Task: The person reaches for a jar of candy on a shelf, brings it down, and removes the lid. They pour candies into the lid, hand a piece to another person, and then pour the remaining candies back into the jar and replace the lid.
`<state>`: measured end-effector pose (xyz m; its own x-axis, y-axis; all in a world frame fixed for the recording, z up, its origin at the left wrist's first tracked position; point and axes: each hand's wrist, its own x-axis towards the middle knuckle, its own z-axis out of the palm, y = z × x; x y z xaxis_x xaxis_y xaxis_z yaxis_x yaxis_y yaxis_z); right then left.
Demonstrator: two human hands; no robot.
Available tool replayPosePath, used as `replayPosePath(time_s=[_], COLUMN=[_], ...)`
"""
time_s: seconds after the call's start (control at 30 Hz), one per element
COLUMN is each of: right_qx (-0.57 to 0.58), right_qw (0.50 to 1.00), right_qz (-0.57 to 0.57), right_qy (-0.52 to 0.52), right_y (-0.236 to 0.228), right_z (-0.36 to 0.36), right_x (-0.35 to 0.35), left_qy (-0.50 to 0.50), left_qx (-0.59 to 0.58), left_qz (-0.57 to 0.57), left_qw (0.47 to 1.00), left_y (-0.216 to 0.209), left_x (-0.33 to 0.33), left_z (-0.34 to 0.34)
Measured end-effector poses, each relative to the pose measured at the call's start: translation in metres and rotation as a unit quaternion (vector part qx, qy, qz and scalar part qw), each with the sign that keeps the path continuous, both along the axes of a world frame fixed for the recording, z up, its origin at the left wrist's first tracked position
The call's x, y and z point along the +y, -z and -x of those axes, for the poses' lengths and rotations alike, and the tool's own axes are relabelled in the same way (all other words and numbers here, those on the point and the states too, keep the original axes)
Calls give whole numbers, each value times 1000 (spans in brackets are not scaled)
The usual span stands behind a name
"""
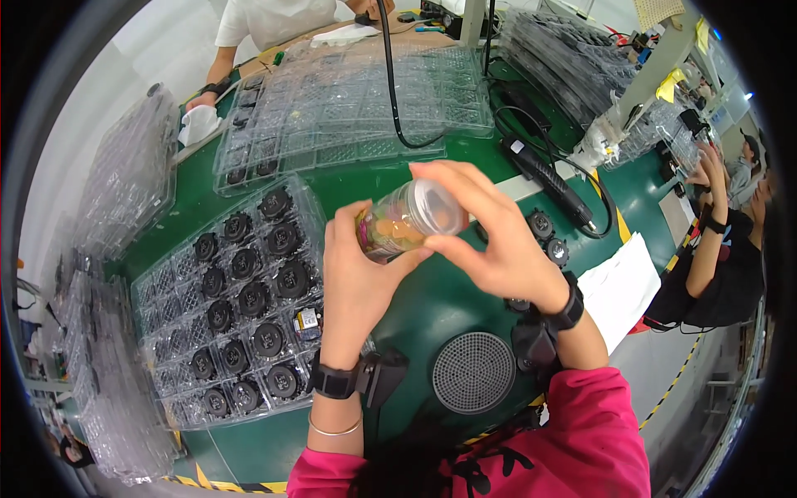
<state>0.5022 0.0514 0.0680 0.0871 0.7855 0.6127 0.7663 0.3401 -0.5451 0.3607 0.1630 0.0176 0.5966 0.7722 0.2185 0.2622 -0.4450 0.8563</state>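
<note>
Above the green table I hold a clear plastic jar (pixel 390 230), tilted, with orange, green and pinkish contents showing through its wall. My left hand (pixel 359 261) is wrapped round the jar's lower part. At its pale, see-through lid (pixel 437 207), my right hand (pixel 490 228) grips with fingers over the top and thumb below. Left of my left hand lies a clear plastic tray (pixel 178 336) carrying several round black parts (pixel 251 300). A round black perforated disc (pixel 473 373) rests on the table below my right hand.
Stacked clear trays (pixel 357 100) stand at the back, more at the left edge (pixel 124 166). A black electric screwdriver (pixel 548 184) with its cable lies at the right, near white paper (pixel 621 290). One co-worker (pixel 266 21) sits across the table, another (pixel 714 249) at the right.
</note>
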Motion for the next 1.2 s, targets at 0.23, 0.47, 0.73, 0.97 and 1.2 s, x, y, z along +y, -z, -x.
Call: replayPosePath(time_s=[0.23, 0.47, 0.73, 0.97, 1.2], right_qx=[203, 328, 410, 485, 348], right_qw=[972, 935, 903, 860, 924], right_qz=[104, 100, 18, 108, -92], right_qy=[-50, -89, -126, -113, -129], right_y=[17, 30, 70, 80, 70], right_z=[-5, -9, 0, 8, 14], right_x=[2, 9, 23, 23, 22], left_qy=[-65, -13, 7, -61, 9], left_qx=[9, -244, -371, -271, -386], left_qz=[-108, 123, 133, 195, 165], left_qw=[992, 962, 919, 940, 908], left_y=[-11, -14, 0, -3, -18], left_x=[-1, -1, 6, 5, -1], left_z=[10, 4, 3, 7, 5])
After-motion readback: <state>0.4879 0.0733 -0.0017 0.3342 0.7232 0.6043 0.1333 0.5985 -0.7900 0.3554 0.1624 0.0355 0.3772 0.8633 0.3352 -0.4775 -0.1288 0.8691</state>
